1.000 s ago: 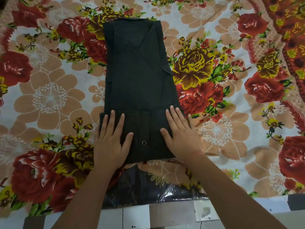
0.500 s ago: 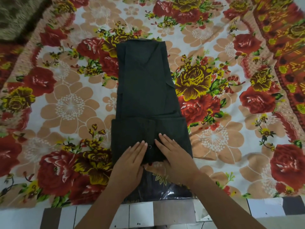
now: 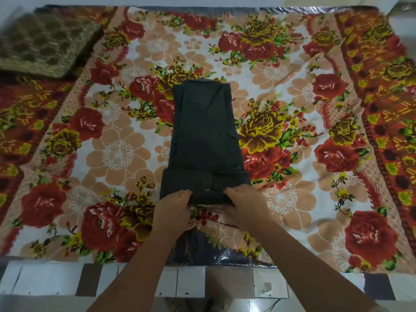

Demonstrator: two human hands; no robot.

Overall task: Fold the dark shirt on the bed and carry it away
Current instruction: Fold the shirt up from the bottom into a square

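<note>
The dark shirt (image 3: 203, 140) lies in a long narrow fold down the middle of the flowered bed sheet (image 3: 117, 154), collar end far from me. Its near end is turned up into a short band with a metal snap showing. My left hand (image 3: 174, 210) grips the near left edge of that band, fingers curled under the cloth. My right hand (image 3: 244, 204) grips the near right edge the same way. Both thumbs lie on top of the fabric.
A brown patterned cushion (image 3: 42, 46) sits at the far left corner of the bed. Clear plastic wrap (image 3: 225, 253) shows at the bed's near edge below my arms. Light and dark floor tiles (image 3: 191, 284) run along the bottom.
Both hands slid from lying flat on the folded band to its near edge and curled under it. The camera pulled back, so more of the bed shows.
</note>
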